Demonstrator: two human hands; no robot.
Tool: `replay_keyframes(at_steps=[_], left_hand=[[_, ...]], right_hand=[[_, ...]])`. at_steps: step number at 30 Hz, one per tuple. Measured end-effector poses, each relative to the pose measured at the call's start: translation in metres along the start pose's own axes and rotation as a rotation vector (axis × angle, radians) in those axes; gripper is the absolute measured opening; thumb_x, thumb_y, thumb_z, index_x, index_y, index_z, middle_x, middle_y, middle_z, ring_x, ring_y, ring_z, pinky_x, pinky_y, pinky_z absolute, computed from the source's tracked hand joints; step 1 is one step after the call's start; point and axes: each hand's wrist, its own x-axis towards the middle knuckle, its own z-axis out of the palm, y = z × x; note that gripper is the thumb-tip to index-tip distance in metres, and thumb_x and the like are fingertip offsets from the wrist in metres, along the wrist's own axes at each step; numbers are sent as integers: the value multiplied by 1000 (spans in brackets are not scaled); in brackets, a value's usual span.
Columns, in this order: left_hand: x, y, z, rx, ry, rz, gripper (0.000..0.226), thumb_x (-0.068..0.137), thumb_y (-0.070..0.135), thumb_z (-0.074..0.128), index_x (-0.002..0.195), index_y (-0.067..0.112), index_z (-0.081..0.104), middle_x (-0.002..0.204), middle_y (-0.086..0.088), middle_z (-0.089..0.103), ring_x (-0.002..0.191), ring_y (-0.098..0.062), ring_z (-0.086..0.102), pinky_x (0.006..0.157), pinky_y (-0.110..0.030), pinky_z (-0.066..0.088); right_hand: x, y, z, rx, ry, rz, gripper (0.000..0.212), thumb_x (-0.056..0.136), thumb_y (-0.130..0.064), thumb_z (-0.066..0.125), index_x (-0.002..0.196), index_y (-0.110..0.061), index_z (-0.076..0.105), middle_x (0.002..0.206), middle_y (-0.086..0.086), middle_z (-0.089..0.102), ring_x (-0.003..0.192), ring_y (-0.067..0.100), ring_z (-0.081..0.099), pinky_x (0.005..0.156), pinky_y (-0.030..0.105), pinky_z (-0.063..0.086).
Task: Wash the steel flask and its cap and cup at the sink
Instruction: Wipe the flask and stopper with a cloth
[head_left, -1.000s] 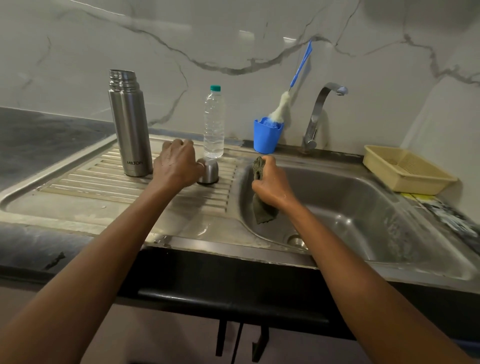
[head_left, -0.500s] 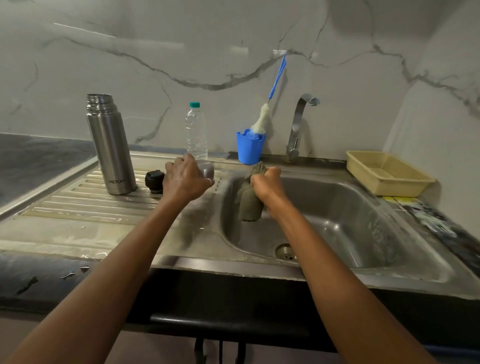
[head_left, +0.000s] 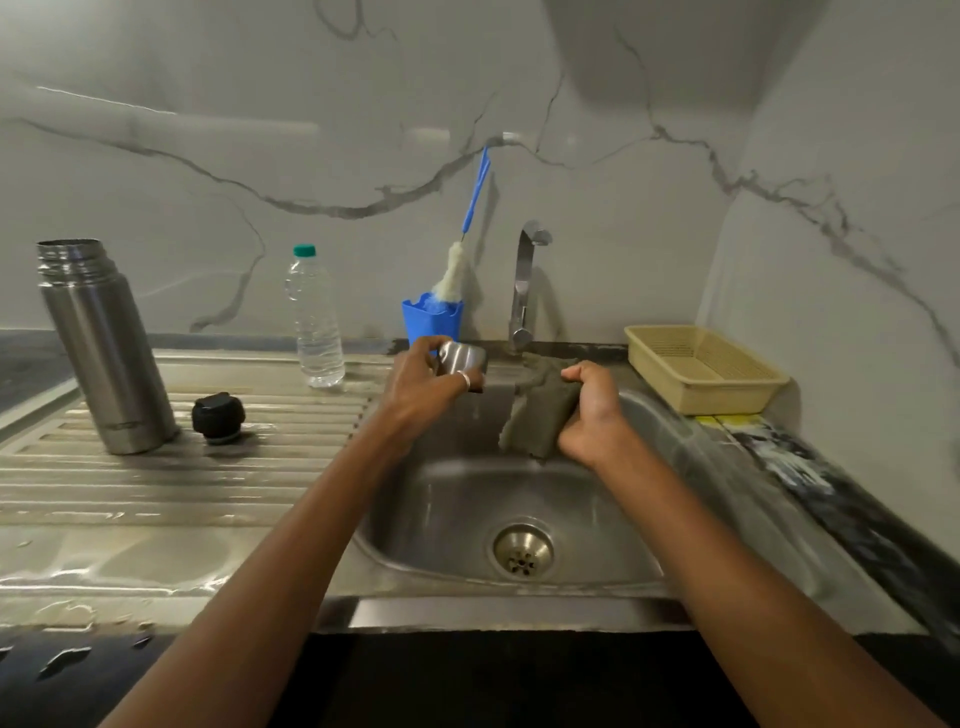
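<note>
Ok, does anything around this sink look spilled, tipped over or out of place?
Nothing stands out. The flask stands upright on the draining board, its black cap beside it, not touching. The left hand holds the steel cup, the right hand a cloth, over the sink. Only thin puddles lie on the board.

There was one steel flask (head_left: 104, 348) at the left of the frame, one black cap (head_left: 218, 417) beside it, and one steel cup (head_left: 462, 357) near the middle. I counted one plastic bottle (head_left: 315, 317), one blue holder (head_left: 431, 319), one brush (head_left: 457, 270), one tap (head_left: 524, 286), one green cloth (head_left: 540, 415) and one beige basket (head_left: 701, 369) at the right. There was one sink (head_left: 441, 499) with one drain (head_left: 523, 550), and two hands: a left hand (head_left: 426, 387) and a right hand (head_left: 592, 415).
</note>
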Motion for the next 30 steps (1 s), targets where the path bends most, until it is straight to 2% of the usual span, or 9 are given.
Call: replay_keyframes(at_steps=[6, 8, 10, 13, 15, 17, 20, 27, 30], left_hand=[[1, -20, 21, -93, -58, -38, 57, 84, 17, 81, 129, 18, 48, 118, -4, 59, 88, -16, 67, 60, -19, 55], [2, -25, 19, -96, -61, -64, 52, 82, 26, 84, 122, 19, 51, 116, -1, 63, 92, -15, 68, 68, -26, 60], [2, -30, 16, -143, -142, -84, 49, 82, 30, 85, 121, 16, 58, 113, -2, 72, 100, -19, 72, 84, -41, 62], [-1, -31, 20, -260, -296, -101, 35, 92, 27, 74, 121, 10, 65, 106, -3, 77, 104, -21, 72, 92, -44, 58], [-2, -32, 22, -334, -293, -125, 26, 94, 16, 67, 118, 7, 63, 96, -4, 75, 90, -18, 71, 81, -36, 58], [-3, -36, 20, -337, -277, -130, 35, 84, 12, 62, 117, 2, 57, 86, -7, 68, 80, -20, 65, 73, -34, 55], [-6, -37, 16, -346, -332, -134, 26, 81, 8, 55, 106, 1, 57, 81, -13, 55, 76, -26, 53, 72, -38, 51], [-3, -31, 23, -424, -330, -187, 28, 90, -9, 43, 106, -1, 64, 90, -15, 58, 80, -25, 58, 69, -31, 55], [0, -36, 25, -461, -260, -265, 22, 94, -1, 50, 108, -4, 67, 89, -14, 68, 89, -26, 66, 81, -38, 58]], right_hand=[[15, -1, -14, 73, -114, -53, 55, 73, -19, 49, 122, -2, 67, 119, 24, 66, 111, 38, 63, 108, 52, 46], [18, -3, -10, 81, -122, -124, 46, 79, -17, 46, 116, -1, 69, 111, 23, 68, 106, 36, 61, 108, 49, 46], [15, -3, 1, 33, -161, -243, 38, 78, -19, 48, 104, -3, 71, 95, 17, 69, 93, 33, 60, 91, 42, 51], [4, 10, 13, -486, -247, -568, 40, 86, -24, 46, 121, -17, 64, 103, 6, 68, 91, 21, 61, 83, 36, 49], [1, 29, 12, -1047, -357, -820, 47, 101, -24, 41, 148, -23, 46, 137, 5, 59, 125, 20, 53, 104, 29, 41], [3, 42, 9, -1347, -386, -942, 52, 107, -36, 39, 156, -18, 35, 160, 4, 38, 150, 20, 25, 123, 36, 24], [2, 42, 6, -1361, -394, -900, 61, 107, -46, 38, 157, -13, 30, 163, 7, 30, 153, 20, 18, 125, 44, 22], [-3, 33, 0, -1683, -350, -1021, 81, 84, -41, 60, 153, -10, 28, 168, 14, 10, 157, 30, -1, 126, 51, 12], [-1, 37, -3, -1788, -396, -974, 101, 81, -27, 66, 161, -9, 7, 169, 11, 6, 157, 29, -3, 127, 48, 13]])
